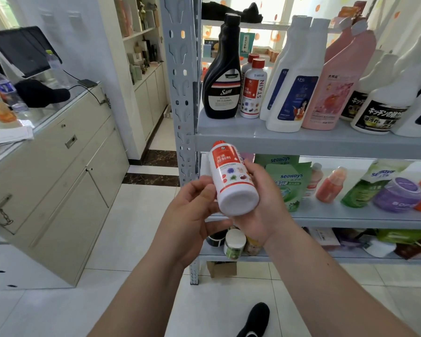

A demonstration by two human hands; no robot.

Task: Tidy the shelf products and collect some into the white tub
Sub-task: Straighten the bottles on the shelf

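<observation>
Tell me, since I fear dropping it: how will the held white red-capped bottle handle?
The bottle looks like smooth rigid plastic: probably stiff, somewhat slippery. Its round body would likely roll if laid down. Its flat base suggests it stands steadily.

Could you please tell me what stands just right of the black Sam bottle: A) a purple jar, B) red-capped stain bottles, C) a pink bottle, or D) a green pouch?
B: the red-capped stain bottles stand right beside the Sam bottle on the upper shelf.

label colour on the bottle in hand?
Red with white text, on the white stain remover bottle; head view.
</observation>
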